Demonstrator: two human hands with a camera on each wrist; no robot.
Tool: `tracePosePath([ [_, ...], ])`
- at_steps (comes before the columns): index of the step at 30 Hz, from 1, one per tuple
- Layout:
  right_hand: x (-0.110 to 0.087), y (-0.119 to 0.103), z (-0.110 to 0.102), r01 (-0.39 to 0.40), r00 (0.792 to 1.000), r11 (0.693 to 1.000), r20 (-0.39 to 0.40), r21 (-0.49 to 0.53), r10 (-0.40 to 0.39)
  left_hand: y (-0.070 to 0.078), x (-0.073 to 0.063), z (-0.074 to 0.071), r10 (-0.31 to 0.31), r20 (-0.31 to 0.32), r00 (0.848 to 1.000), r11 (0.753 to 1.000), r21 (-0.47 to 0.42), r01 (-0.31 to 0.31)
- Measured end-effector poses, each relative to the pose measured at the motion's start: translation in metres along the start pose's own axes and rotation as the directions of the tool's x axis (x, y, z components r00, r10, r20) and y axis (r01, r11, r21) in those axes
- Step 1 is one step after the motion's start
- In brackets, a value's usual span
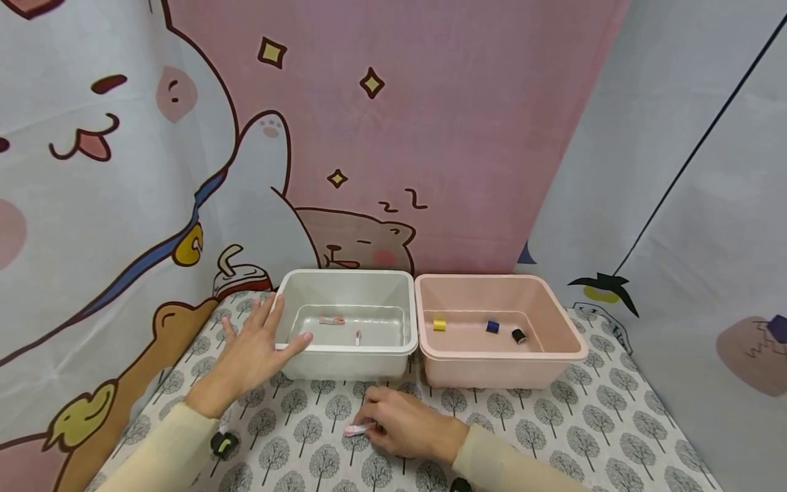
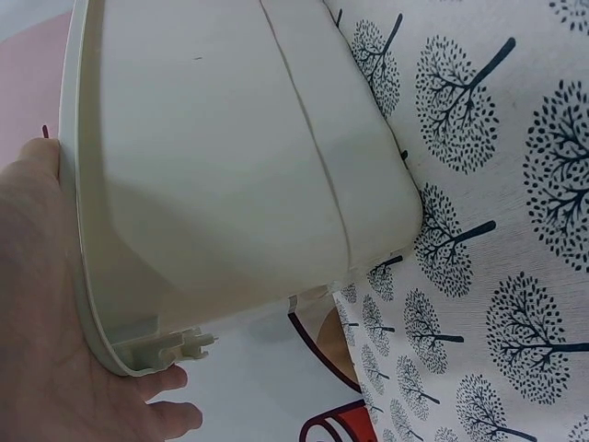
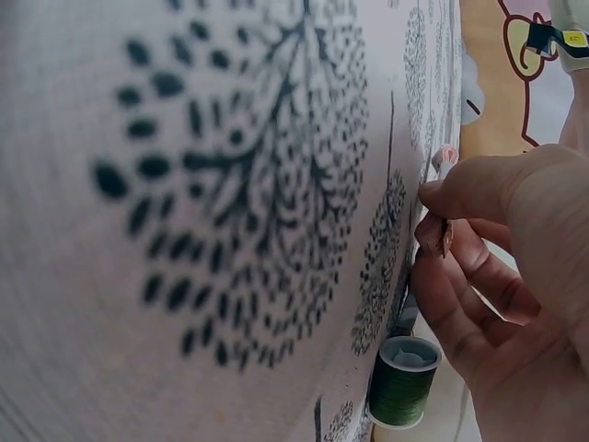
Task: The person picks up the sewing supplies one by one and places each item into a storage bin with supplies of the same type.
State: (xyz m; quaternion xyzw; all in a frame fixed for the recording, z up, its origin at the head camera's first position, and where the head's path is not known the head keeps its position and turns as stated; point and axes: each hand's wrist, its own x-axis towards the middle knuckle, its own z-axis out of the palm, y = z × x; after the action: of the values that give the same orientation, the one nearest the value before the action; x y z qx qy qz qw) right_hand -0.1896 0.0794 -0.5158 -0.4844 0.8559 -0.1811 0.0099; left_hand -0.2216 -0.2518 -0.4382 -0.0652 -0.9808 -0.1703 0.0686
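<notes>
My left hand rests with spread, straight fingers over the front left corner of the white bin; its palm lies along the rim in the left wrist view. In front of the bins, low over the cloth, my right hand pinches a small slim pink-and-white piece between thumb and fingers. Its exact kind I cannot tell. A metallic coppery tip shows on it in the right wrist view. Close by the right fingers stands a green thread spool, hidden in the head view. Two small pinkish pieces lie inside the white bin.
A pink bin sits right beside the white one. In it lie a yellow spool, a blue spool and a black spool. A tree-print cloth covers the table; a cartoon-print curtain hangs behind.
</notes>
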Motion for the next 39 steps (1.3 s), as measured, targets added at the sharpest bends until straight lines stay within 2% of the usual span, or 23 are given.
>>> tracePosePath([
  [5,-0.001,0.001,-0.002,-0.003,1.0,0.999,-0.005,0.054,0.003,0.001,0.002,0.0,0.006,-0.006,1.0,1.0,0.0,-0.006],
  [15,-0.003,0.0,-0.008,-0.016,1.0,0.997,-0.016,0.08,0.018,0.0,0.001,-0.001,0.001,-0.001,1.0,1.0,-0.009,-0.001],
  [29,-0.012,-0.008,-0.027,-0.061,0.996,0.997,-0.06,0.048,0.064,-0.001,-0.001,0.0,-0.005,0.01,1.0,1.0,0.002,0.005],
  [39,-0.018,-0.011,-0.042,-0.045,0.995,0.999,-0.091,-0.003,0.045,-0.001,-0.001,0.002,-0.001,0.013,1.0,1.0,0.011,0.001],
])
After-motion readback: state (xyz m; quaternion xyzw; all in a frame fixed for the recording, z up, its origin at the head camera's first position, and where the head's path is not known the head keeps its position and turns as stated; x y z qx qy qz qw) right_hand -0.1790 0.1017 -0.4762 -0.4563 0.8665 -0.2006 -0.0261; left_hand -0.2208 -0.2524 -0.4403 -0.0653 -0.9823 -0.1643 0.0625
